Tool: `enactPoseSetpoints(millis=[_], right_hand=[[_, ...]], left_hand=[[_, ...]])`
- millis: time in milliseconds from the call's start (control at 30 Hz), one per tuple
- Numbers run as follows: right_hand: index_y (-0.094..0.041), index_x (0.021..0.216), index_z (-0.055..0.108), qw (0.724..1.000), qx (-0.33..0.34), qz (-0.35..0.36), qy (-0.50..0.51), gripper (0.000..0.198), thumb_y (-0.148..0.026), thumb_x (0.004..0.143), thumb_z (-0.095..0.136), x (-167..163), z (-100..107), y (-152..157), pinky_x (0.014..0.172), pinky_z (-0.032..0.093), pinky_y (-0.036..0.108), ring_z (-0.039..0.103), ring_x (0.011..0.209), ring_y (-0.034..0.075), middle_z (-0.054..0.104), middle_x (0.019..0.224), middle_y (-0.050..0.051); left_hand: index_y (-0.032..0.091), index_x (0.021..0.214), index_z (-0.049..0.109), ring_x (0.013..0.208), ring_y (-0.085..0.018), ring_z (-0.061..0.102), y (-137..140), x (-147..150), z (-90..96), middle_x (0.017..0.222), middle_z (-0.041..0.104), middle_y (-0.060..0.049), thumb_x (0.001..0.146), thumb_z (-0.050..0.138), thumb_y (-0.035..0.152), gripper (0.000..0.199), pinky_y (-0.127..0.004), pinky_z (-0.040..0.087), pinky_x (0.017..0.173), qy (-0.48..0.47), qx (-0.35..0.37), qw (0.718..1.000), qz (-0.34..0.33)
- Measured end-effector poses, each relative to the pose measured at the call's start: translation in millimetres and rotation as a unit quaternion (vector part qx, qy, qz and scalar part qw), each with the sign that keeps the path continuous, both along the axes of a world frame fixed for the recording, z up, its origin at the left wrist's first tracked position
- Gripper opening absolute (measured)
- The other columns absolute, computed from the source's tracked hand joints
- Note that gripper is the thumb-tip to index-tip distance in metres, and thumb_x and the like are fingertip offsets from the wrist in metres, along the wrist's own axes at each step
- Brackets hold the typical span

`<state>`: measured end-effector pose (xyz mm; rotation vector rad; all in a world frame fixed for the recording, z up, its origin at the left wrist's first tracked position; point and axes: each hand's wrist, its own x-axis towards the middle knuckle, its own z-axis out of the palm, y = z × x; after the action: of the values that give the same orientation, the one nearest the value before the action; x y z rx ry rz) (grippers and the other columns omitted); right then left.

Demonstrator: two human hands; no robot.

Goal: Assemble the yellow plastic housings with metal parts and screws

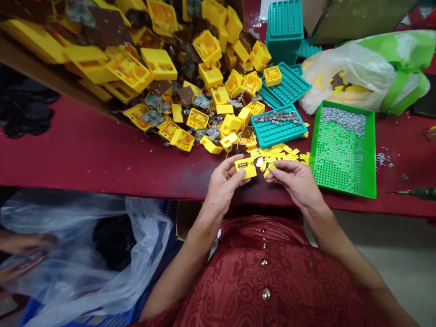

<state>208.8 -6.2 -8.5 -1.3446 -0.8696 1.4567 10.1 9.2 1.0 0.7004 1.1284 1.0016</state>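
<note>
My left hand point(225, 178) grips a small yellow plastic case point(250, 169) by its left side, thumb on top. A slot in the case's upper face shows small silvery parts, likely button cells. Just to the right, my right hand point(295, 179) pinches a small flat yellow cover point(271, 168) between thumb and fingers. The case and the cover are apart. Loose yellow covers point(286, 153) lie scattered beyond both hands. Behind them, a teal tray point(281, 136) holds several small round metal cells point(277, 117).
A large heap of yellow cases point(207, 79) with wires spills from a box at the upper left. At right stand a green basket point(371, 154) of small screws point(344, 120) and a screwdriver point(417, 193). Another person's hands point(25, 254) are near a plastic-lined blue crate point(112, 318).
</note>
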Motion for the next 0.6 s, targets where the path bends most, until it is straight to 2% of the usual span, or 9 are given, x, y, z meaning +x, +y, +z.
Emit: enactPoseSetpoints(millis=[167,233,333,467,600], right_hand=[[-0.014,0.103,0.077,0.993,0.054,0.022,-0.098,0.046,-0.056,0.085,0.08,7.0,-2.7,1.7,0.073,0.067,0.03,0.074,0.072,0.014,0.075,0.084,0.006],[-0.015,0.1,0.08,0.982,0.091,0.031,-0.164,0.031,-0.044,0.092,0.074,9.6,0.1,4.3,0.077,0.064,0.03,0.072,0.076,0.014,0.075,0.089,0.007],[-0.019,0.095,0.082,0.948,0.141,0.043,-0.281,0.013,-0.025,0.095,0.071,13.3,4.3,8.9,0.092,0.06,0.032,0.069,0.092,0.016,0.073,0.098,0.007],[-0.02,0.1,0.084,0.897,0.164,0.075,-0.403,0.016,-0.017,0.099,0.068,15.2,2.8,12.8,0.092,0.054,0.032,0.065,0.097,0.018,0.068,0.098,0.009],[-0.02,0.102,0.082,0.875,0.161,0.092,-0.446,0.021,-0.018,0.102,0.062,14.7,-5.0,14.0,0.089,0.049,0.032,0.062,0.095,0.019,0.067,0.098,0.009]], left_hand=[[0.016,0.122,0.072,0.095,-0.019,0.079,3.1,4.1,-0.6,0.112,0.083,-0.009,0.072,0.094,0.033,0.057,-0.027,0.067,0.077,0.0,0.003,1.0,-0.011],[0.016,0.121,0.072,0.096,-0.02,0.079,4.0,5.8,0.9,0.113,0.083,-0.01,0.073,0.094,0.032,0.056,-0.026,0.067,0.077,0.0,0.005,1.0,-0.017],[0.016,0.121,0.071,0.099,-0.02,0.08,4.7,7.7,2.2,0.113,0.083,-0.01,0.074,0.093,0.031,0.054,-0.027,0.068,0.079,0.002,0.004,1.0,-0.027],[0.015,0.122,0.07,0.097,-0.019,0.08,5.9,9.0,1.5,0.111,0.083,-0.009,0.074,0.093,0.03,0.055,-0.027,0.068,0.078,0.001,0.001,1.0,-0.029],[0.016,0.12,0.071,0.093,-0.018,0.08,6.8,10.2,0.2,0.109,0.084,-0.008,0.073,0.093,0.028,0.053,-0.025,0.067,0.077,-0.001,-0.004,1.0,-0.019]])
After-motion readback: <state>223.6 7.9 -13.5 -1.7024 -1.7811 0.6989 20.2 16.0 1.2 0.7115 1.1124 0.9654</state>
